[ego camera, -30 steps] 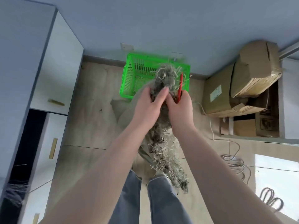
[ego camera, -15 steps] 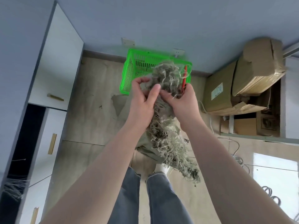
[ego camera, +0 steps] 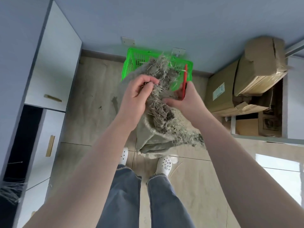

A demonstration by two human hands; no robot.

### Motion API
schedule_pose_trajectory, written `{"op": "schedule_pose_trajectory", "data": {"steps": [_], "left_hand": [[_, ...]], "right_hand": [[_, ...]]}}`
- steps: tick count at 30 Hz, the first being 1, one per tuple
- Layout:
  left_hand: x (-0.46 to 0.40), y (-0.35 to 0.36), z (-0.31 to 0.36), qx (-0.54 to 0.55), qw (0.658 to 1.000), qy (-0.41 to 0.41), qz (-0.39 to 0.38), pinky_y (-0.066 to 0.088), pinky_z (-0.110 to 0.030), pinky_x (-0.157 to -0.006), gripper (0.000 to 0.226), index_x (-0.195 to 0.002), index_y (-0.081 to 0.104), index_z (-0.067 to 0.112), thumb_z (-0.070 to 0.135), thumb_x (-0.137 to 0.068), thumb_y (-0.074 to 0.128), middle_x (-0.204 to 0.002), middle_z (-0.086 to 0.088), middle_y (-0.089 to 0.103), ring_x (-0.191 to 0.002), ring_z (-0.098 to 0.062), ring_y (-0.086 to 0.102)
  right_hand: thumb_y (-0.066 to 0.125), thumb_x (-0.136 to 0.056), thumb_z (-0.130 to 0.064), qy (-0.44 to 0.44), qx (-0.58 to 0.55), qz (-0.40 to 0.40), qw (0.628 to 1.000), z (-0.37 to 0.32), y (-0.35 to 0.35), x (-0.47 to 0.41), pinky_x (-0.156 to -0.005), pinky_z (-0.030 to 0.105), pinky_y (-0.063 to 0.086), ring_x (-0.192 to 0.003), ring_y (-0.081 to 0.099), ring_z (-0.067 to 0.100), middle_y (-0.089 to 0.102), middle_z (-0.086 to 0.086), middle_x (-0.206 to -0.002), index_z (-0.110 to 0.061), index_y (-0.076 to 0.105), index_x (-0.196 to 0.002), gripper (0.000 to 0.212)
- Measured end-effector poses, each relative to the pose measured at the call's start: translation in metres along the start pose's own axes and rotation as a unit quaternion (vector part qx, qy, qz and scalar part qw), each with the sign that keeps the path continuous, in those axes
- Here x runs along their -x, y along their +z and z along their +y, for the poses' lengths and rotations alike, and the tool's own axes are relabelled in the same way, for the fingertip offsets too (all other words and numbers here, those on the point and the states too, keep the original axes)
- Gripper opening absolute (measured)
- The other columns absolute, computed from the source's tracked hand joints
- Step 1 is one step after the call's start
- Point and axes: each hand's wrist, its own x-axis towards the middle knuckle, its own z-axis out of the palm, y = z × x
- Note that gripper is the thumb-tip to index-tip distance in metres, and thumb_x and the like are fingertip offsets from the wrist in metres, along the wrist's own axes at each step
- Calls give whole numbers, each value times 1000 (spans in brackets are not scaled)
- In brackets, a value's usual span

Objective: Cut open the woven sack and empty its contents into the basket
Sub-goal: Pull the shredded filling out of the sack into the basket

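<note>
Two hands hold the sack (ego camera: 154,134) up at mid-frame, above the floor (ego camera: 92,89). Left hand (ego camera: 137,94): fingers curled, pinching frayed strands at the sack's upper edge. Right hand (ego camera: 184,97): fingers curled round a red cutter (ego camera: 185,83), which stands nearly upright above the fist; the same hand also presses against the sack's frayed edge. Sack: grey-green woven fabric, its top torn into loose fibres, its lower part hanging crumpled just above the person's white shoes (ego camera: 164,163). Basket (ego camera: 130,63): bright green plastic with slotted walls, standing on the floor against the wall, directly behind the sack's raised top; the sack hides most of its interior, so its contents cannot be determined. Cardboard boxes (ego camera: 259,69) are stacked to the right of the basket. White cabinets (ego camera: 54,68) with wooden handles line the left side.
</note>
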Motion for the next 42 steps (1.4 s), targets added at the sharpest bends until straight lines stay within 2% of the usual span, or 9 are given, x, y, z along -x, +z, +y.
{"op": "schedule_pose_trajectory", "data": {"steps": [3,7,15,21,26,28,33,39,42], "left_hand": [[-2,-6,-4,-133,991,29,-15,43,-28,-92,36,-104,54,32,17,-76,71,-118,2,52,-104,-11,53],[2,-9,-3,-290,956,33,12,44,-31,-60,45,-107,49,31,5,-73,63,-125,1,38,-64,-9,54],[5,4,0,-111,992,51,-19,48,-23,-90,54,-121,42,26,-2,-79,62,-120,-4,41,-102,-17,56],[3,-11,-5,-106,993,45,-13,52,-48,-82,54,-120,43,31,-4,-85,62,-127,-3,43,-98,-27,57],[8,-8,-3,-116,991,54,-43,51,-42,-92,73,-136,36,41,-11,-86,49,-137,1,32,-110,9,42],[7,-7,-1,-118,990,72,-37,50,-38,-93,79,-138,35,42,-16,-84,42,-139,-3,29,-116,5,43],[3,-5,0,-171,981,94,-2,23,6,-92,56,-124,55,30,-12,-88,45,-139,-5,27,-131,-10,34],[4,-6,-2,-195,971,119,74,38,-13,-83,40,-81,55,16,-21,-77,41,-129,-18,40,-122,-12,43],[7,1,-4,-194,973,115,47,35,-16,-103,52,-91,71,20,-20,-79,40,-139,-17,35,-136,-22,35]], "right_hand": [[79,-77,-16,-11,-14,56,998,6,3,1,-61,22,38,-64,41,7,44,-6,-78,-16,42,-91,39],[68,-76,-4,-29,-14,70,997,4,1,2,-55,12,38,-53,37,-4,40,-6,-76,-15,38,-89,34],[82,-70,-24,-53,-71,10,996,-17,15,11,-77,32,54,-91,63,15,60,-3,-100,-13,41,-110,59],[78,-81,-22,-43,-81,178,980,-11,5,-6,-62,19,43,-59,49,-4,50,-10,-73,-22,41,-87,38],[70,-87,-20,-13,-132,175,976,-10,11,-7,-62,27,39,-60,41,10,39,-7,-67,-25,38,-81,33],[68,-85,-21,32,-237,138,961,-13,14,-6,-66,35,39,-69,44,17,44,0,-75,-19,42,-86,26],[85,-67,-24,-5,-155,12,988,-15,19,3,-83,32,54,-95,65,14,63,0,-105,-12,44,-112,61],[74,-82,-7,-2,-118,129,985,-9,9,-4,-62,17,44,-71,56,10,59,2,-83,-21,38,-89,39],[68,-83,-14,15,-161,129,978,-14,13,-3,-72,35,47,-79,53,18,54,8,-88,-8,48,-101,28]]}}
